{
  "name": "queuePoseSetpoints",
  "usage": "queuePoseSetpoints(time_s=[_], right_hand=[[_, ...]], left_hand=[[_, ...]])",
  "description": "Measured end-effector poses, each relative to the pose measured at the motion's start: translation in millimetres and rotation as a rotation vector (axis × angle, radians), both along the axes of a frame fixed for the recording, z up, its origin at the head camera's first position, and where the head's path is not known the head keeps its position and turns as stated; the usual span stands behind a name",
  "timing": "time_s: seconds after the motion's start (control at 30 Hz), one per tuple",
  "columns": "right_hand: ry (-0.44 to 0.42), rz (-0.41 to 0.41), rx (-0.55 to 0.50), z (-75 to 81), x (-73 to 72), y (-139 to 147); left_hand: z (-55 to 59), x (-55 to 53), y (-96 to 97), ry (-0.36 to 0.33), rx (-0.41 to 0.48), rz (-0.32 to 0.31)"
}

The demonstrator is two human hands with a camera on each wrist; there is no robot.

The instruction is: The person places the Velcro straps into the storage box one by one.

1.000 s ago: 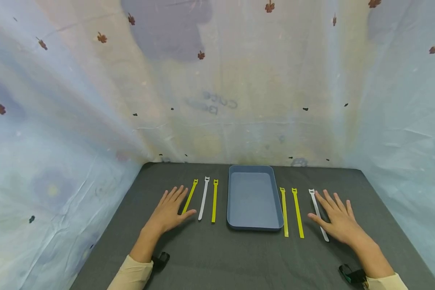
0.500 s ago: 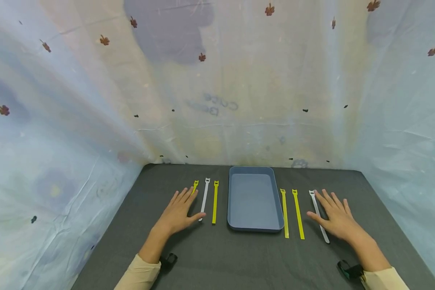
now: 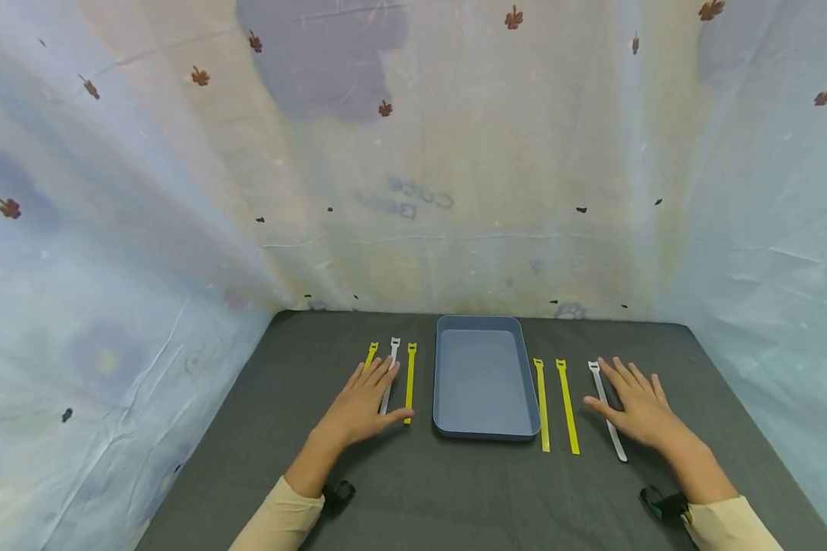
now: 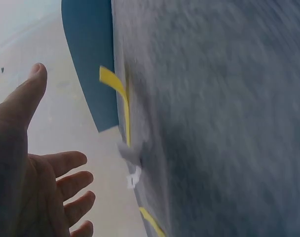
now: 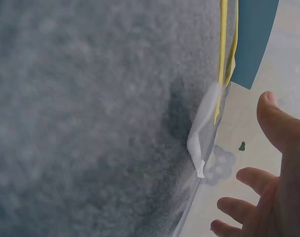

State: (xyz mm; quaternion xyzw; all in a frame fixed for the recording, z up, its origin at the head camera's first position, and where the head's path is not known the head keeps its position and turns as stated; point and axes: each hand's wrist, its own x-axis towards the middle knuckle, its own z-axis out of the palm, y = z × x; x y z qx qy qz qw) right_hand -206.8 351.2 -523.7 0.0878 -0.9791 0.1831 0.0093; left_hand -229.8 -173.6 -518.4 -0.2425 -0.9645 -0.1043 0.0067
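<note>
My left hand (image 3: 360, 405), fingers spread and holding nothing, hovers over the left group of cable straps. In the head view it overlaps a yellow strap (image 3: 372, 350), a white strap (image 3: 395, 346) and the foot of another yellow strap (image 3: 410, 375). The left wrist view shows a gap between that hand (image 4: 46, 192) and the straps. My right hand (image 3: 637, 413), also spread, hovers beside the right white strap (image 3: 603, 394) and partly covers it. Left of that strap lie two yellow straps (image 3: 568, 405) (image 3: 541, 405). A blue-grey tray (image 3: 485, 435) stands between the groups.
The straps and tray rest on a dark grey cloth-covered table (image 3: 455, 497). A pale printed curtain (image 3: 455, 260) hangs behind the table and along both sides. Dark bands with small devices (image 3: 338, 497) sit at both wrists.
My left hand has moved right, from beside the leftmost yellow strap to over the white strap and the inner yellow strap's foot. The right hand has hardly moved; straps and tray stay in place.
</note>
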Motion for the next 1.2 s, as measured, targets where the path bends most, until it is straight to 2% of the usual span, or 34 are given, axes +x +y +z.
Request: queuePoseSetpoints(time_s=[0.33, 0.73, 1.2], right_hand=[[-0.003, 0.001, 0.009, 2.3, -5.7, 1], [0.03, -0.007, 0.039, 4.9, -16.7, 0], [-0.016, -0.027, -0.101, 4.6, -24.8, 4]], left_hand=[[4.5, 2.4, 24.2, -0.026, 0.025, -0.083], [2.8, 1.1, 51.5, -0.054, 0.009, -0.155], [-3.9, -0.2, 70.6, -0.099, 0.009, -0.169]])
